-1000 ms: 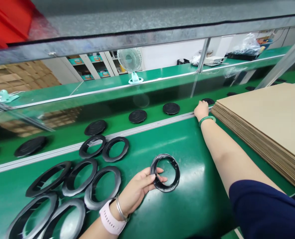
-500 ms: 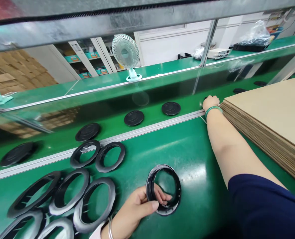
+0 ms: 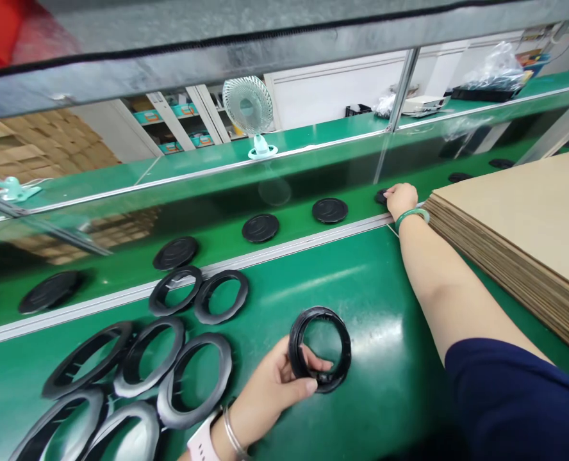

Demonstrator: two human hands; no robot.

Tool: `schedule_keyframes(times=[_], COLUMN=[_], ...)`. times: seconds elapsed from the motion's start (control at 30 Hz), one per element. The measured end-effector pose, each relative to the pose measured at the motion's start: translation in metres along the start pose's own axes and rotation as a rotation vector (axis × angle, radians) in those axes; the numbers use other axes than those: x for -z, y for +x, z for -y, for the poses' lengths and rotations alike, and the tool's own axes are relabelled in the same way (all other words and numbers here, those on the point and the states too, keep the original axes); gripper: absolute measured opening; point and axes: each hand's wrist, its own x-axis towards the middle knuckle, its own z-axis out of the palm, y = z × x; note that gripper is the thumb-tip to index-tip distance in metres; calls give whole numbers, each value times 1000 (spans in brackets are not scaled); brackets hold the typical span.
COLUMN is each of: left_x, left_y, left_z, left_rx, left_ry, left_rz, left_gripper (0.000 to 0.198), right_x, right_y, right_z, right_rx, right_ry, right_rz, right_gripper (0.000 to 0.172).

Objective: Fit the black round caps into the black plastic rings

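My left hand (image 3: 284, 381) grips a black ring (image 3: 345, 352) by its lower left side, thumb in front and fingers through the opening, above the green table. Far forward at the right, my right hand (image 3: 402, 197) is over the green belt, its fingers closed on the edge of a black disc (image 3: 381, 197) that it partly hides. More black discs lie on the belt, among them one (image 3: 330, 210) left of my right hand and another (image 3: 260, 228) farther left. Several black rings (image 3: 217, 378) lie grouped on the table at the left.
A tall stack of cardboard sheets (image 3: 519, 198) stands right of my right forearm. A metal rail (image 3: 304, 244) edges the belt, with a clear panel behind it. A small fan (image 3: 248, 105) stands beyond. A grey beam (image 3: 265, 48) crosses the top.
My right hand has shifted slightly left, and more of the disc at its fingers shows. My left hand has turned the ring and moved it slightly up. The view has shifted a little.
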Motion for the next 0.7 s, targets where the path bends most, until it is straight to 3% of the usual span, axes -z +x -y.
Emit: schedule_keyframes(times=[0.1,0.2,0.37,0.5,0.57,0.7], left_x=[1,1,1,4,7,13], left_y=[1,4,9,11,11,13], left_z=[-1,-2,-4,-3,-1,4], left_rx=[-43,-104,-186,-227,-239,-258], left_ry=[16,95,199,170,177,137], left_rz=[-29,-153,-405,-412,-400,-417], left_gripper=[39,36,36,46,49,58], right_x=[9,17,33,63,79,93], right_y=[-24,-59,-155,-260,-306,-353], right_z=[12,33,77,114,129,144], right_rx=[27,130,332,462,606,859], right_ry=[105,229,449,607,708,732], right_rz=[-63,-77,14,130,203,229], right_gripper=[14,10,8,9,10,11])
